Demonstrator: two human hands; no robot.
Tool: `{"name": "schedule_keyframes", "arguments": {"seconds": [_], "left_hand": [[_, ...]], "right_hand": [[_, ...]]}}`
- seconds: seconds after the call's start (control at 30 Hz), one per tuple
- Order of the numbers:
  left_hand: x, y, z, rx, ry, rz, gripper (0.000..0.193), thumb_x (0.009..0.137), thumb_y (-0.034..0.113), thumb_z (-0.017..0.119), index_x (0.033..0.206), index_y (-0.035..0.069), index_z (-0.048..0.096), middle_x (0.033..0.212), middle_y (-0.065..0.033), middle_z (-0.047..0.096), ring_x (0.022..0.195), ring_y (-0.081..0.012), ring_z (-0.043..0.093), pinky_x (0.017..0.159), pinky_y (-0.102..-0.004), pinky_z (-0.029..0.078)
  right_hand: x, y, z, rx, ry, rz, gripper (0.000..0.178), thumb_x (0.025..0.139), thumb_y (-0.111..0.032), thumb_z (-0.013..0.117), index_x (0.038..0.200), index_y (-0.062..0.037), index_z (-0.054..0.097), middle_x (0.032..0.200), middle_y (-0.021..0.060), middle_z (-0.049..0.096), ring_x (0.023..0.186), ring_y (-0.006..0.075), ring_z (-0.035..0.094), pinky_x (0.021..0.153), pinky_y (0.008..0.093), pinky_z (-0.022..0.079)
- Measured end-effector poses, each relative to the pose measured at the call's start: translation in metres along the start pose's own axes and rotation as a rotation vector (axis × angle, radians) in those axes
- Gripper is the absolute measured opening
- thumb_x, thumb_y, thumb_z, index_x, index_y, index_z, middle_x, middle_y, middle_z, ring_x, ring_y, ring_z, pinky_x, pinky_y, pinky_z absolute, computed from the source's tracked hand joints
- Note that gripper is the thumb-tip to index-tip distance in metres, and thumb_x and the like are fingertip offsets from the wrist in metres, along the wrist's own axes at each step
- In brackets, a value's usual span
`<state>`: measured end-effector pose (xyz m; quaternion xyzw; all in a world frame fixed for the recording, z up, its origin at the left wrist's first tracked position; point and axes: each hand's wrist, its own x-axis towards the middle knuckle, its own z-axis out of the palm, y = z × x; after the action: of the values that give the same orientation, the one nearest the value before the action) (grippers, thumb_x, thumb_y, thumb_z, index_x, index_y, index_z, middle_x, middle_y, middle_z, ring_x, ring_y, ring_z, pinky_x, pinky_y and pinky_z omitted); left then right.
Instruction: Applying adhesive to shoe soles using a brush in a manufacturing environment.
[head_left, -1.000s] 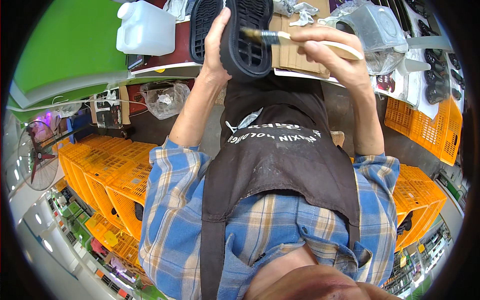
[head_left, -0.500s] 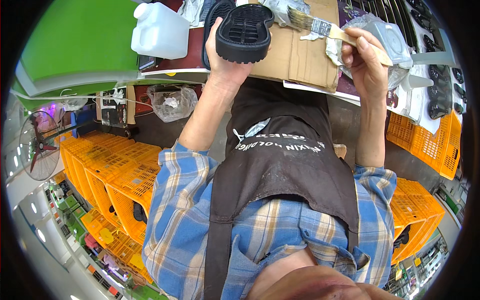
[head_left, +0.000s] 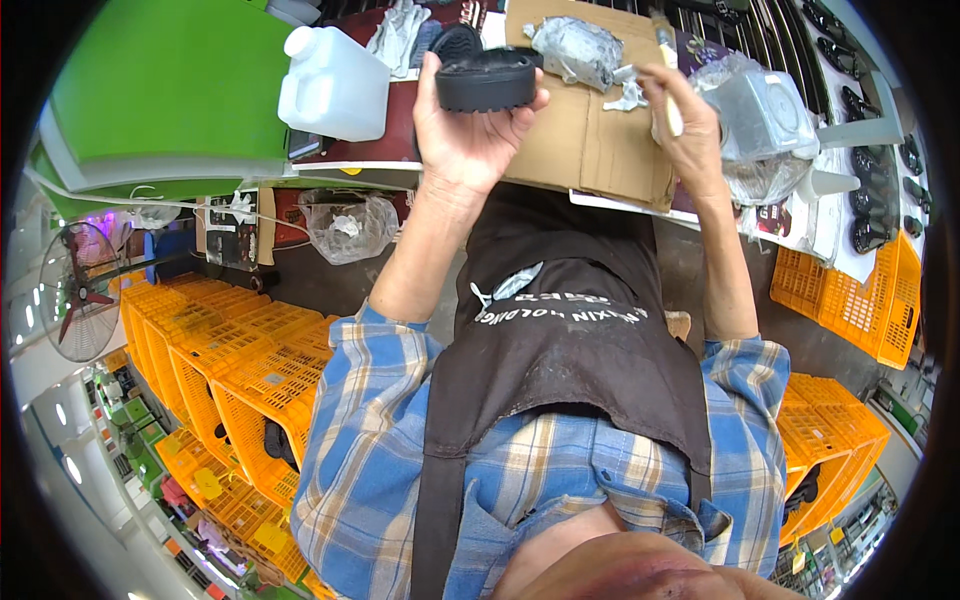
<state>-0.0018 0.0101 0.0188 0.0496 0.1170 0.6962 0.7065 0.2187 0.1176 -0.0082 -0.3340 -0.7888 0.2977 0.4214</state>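
Note:
A black shoe sole (head_left: 487,90) rests in my left hand (head_left: 462,145), its thick side wall turned toward me. The fingers wrap round it from below. Behind it a second black sole (head_left: 457,42) lies on the bench, partly hidden. Over the right part of the cardboard sheet (head_left: 560,135), my right hand (head_left: 685,135) is closed on the wooden handle of a paintbrush (head_left: 674,117). Its bristle end points away from me and is blurred. Between the hands, on the cardboard, sits a plastic-wrapped bundle (head_left: 577,52), with a crumpled white rag (head_left: 627,92) beside it.
A white plastic jug (head_left: 335,85) and pale gloves (head_left: 398,38) stand left of the sole. At right is a clear plastic container (head_left: 775,115) in a bag. Glossy black parts (head_left: 872,190) line the far right. Orange crates (head_left: 245,340) are stacked on both sides, a fan (head_left: 80,290) at left.
My right hand has moved left and swung the brush from pointing left to pointing away. My left hand has tipped the sole so that its side faces me more.

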Motion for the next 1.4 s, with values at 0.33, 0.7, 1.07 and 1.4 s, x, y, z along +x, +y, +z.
{"name": "schedule_keyframes", "arguments": {"seconds": [0.33, 0.7, 1.07, 1.4], "left_hand": [[0.005, -0.006, 0.012, -0.012, 0.050, 0.061, 0.070, 0.088, 0.058, 0.043, 0.107, -0.008, 0.050, 0.095, -0.0275, 0.061, 0.085, -0.0435, 0.063, 0.061, -0.0366, 0.061], [0.007, -0.023, 0.016, 0.289, 0.183, 0.248, 0.057, 0.096, 0.048, 0.033, 0.129, 0.004, 0.044, 0.118, -0.0160, 0.057, 0.104, -0.0305, 0.058, 0.081, -0.0474, 0.052], [-0.042, -0.050, -0.001, 0.628, -0.202, 0.101, 0.083, 0.084, 0.047, 0.058, 0.141, -0.001, 0.021, 0.141, -0.0203, 0.034, 0.121, -0.0215, 0.046, 0.099, -0.0318, 0.039], [0.099, -0.048, 0.150, 0.449, -0.769, 0.136, 0.085, 0.086, 0.061, 0.039, 0.143, 0.000, 0.021, 0.136, -0.0327, 0.034, 0.099, -0.0302, 0.055, 0.079, -0.0369, 0.046]], "right_hand": [[0.012, 0.042, 0.029, -0.526, -0.163, -0.060, 0.029, 0.076, -0.004, 0.060, 0.105, -0.0098, 0.058, 0.089, 0.0157, 0.060, 0.083, 0.0353, 0.056, 0.073, 0.0436, 0.046], [0.013, 0.036, 0.021, -0.465, -0.114, -0.136, 0.030, 0.070, 0.005, 0.052, 0.096, -0.0066, 0.060, 0.079, 0.0177, 0.059, 0.077, 0.0363, 0.056, 0.068, 0.0443, 0.044], [-0.023, -0.023, -0.023, -0.171, 0.081, -0.109, 0.032, 0.071, 0.011, 0.061, 0.099, -0.0042, 0.058, 0.102, 0.0158, 0.062, 0.097, 0.0330, 0.057, 0.083, 0.0383, 0.045], [-0.048, -0.037, -0.051, -0.170, 0.228, -0.078, 0.028, 0.071, 0.012, 0.061, 0.095, -0.0027, 0.058, 0.099, 0.0179, 0.064, 0.092, 0.0318, 0.061, 0.080, 0.0365, 0.048]]}}
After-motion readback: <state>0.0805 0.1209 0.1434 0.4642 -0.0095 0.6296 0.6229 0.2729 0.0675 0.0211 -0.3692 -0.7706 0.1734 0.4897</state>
